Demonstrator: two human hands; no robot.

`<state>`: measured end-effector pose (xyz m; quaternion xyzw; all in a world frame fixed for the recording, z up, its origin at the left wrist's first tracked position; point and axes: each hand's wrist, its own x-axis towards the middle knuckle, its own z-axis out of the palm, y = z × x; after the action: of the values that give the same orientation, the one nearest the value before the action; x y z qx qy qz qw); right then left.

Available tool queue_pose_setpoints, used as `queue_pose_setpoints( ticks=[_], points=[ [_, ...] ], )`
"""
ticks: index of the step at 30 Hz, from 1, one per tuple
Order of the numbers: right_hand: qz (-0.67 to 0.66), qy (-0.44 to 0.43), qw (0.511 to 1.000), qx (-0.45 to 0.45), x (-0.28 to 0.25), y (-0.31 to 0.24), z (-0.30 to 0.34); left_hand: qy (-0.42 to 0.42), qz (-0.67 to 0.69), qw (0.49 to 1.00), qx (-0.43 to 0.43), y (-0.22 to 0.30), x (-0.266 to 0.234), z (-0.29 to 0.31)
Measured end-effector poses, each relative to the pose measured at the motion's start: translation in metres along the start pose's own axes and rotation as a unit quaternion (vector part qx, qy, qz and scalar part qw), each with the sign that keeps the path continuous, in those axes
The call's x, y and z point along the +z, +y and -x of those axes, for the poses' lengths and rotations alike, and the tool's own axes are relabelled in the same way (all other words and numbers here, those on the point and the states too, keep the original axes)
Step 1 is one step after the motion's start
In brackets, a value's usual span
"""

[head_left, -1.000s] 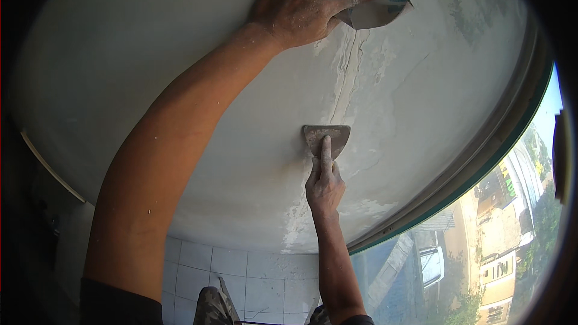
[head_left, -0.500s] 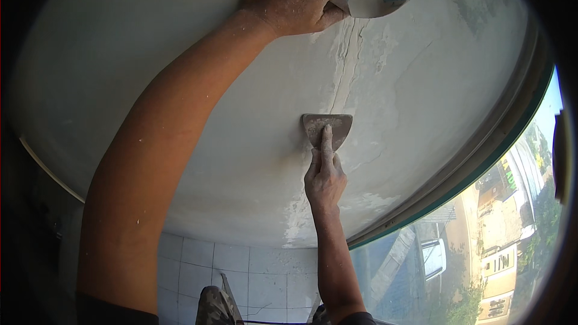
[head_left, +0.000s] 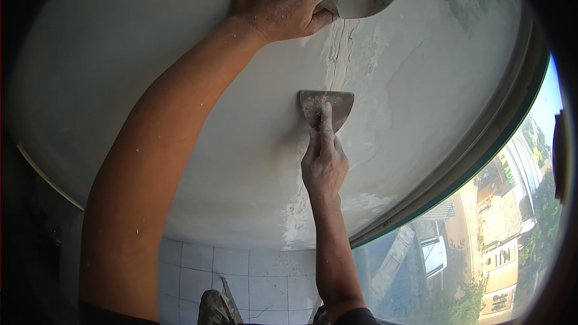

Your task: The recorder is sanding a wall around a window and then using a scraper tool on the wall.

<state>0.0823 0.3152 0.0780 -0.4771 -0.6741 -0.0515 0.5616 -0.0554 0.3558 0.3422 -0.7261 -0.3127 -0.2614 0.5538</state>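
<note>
Along a rough strip of cracked filler (head_left: 342, 54) on the grey wall (head_left: 229, 162), my right hand (head_left: 325, 165) holds a putty knife (head_left: 328, 105). Its wide blade lies on the strip, with my index finger stretched along it and the handle hidden in my grip. Higher up, my left hand (head_left: 286, 0) grips a curved, pale grey sheet-like piece (head_left: 367, 0) with blue print, its fingers laid over it and the thumb at its lower edge. What this piece is made of, I cannot tell. White dust coats both hands.
At right a window frame (head_left: 457, 174) curves along the wall, with a vehicle and buildings beyond the glass. White floor tiles (head_left: 232, 262) lie below, dusted with debris near the wall. A knee in camouflage cloth (head_left: 214, 307) shows at the bottom.
My right hand has pushed the putty knife upward along the cracked strip. My left hand and the printed piece appear slightly further left.
</note>
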Motion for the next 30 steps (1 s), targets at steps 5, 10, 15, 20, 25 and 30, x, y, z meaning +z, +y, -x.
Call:
queue_pose_setpoints(
  ticks=[5,10,15,20,25,30],
  points=[
    [0.01,-0.018,1.0,0.002,-0.001,0.015,0.03,-0.007,0.017,1.0,-0.004,0.006,0.002,0.0],
    [-0.008,0.002,1.0,-0.018,-0.008,-0.008,-0.007,0.002,0.026,1.0,-0.005,-0.002,-0.001,0.006],
    [-0.005,-0.019,1.0,0.014,-0.004,0.013,0.021,-0.004,0.032,0.999,-0.005,0.002,0.001,-0.001],
    [0.009,-0.014,1.0,0.001,-0.01,-0.012,-0.014,-0.003,0.041,0.999,-0.01,-0.001,-0.002,0.004],
    [0.018,-0.013,1.0,-0.003,-0.013,0.004,0.01,-0.023,0.041,0.999,-0.008,0.006,-0.006,-0.005],
    [0.018,-0.015,1.0,-0.011,-0.023,-0.023,-0.034,-0.024,0.017,1.0,-0.012,0.0,-0.004,0.005]
  ],
)
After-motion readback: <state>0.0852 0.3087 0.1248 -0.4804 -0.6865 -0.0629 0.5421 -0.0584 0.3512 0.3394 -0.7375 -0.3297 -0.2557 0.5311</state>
